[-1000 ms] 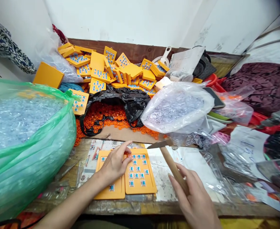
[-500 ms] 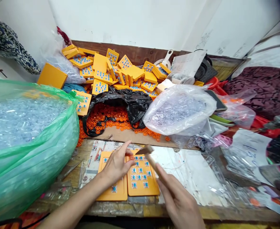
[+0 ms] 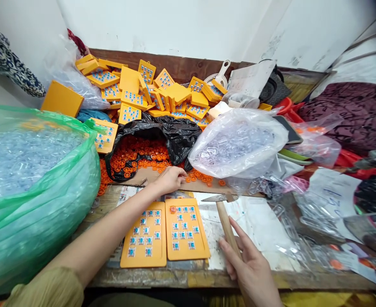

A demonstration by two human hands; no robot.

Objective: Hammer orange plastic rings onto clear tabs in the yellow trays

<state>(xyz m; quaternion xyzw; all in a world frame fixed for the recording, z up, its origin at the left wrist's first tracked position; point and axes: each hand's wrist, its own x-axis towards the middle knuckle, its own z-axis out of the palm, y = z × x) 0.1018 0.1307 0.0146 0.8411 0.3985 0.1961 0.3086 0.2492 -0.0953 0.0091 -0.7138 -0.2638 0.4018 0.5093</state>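
Note:
My right hand (image 3: 250,266) grips the wooden handle of a hammer (image 3: 228,226), its metal head raised over the white sheet. My left hand (image 3: 170,180) reaches past the boards to the loose orange caps (image 3: 196,175). Its fingers are curled together at the near edge of the caps; what they hold, if anything, is hidden. Two yellow boards lie side by side in front of me: a left board (image 3: 153,253) and a right board (image 3: 184,252), both set with blue-centred square switches. An orange cap (image 3: 173,209) sits at the right board's top left corner.
A green bag (image 3: 75,183) of clear plastic pieces bulges at left. Behind the boards, a black bag (image 3: 184,136) spills orange caps, beside a white bag (image 3: 239,170) of clear pieces. Yellow boards (image 3: 130,79) are heaped at the back. Clear plastic parts (image 3: 319,221) clutter the right.
My left hand has left the right board and moved forward to the orange caps. The hammer has swung right, off the board. An orange cap now shows uncovered at the board's corner.

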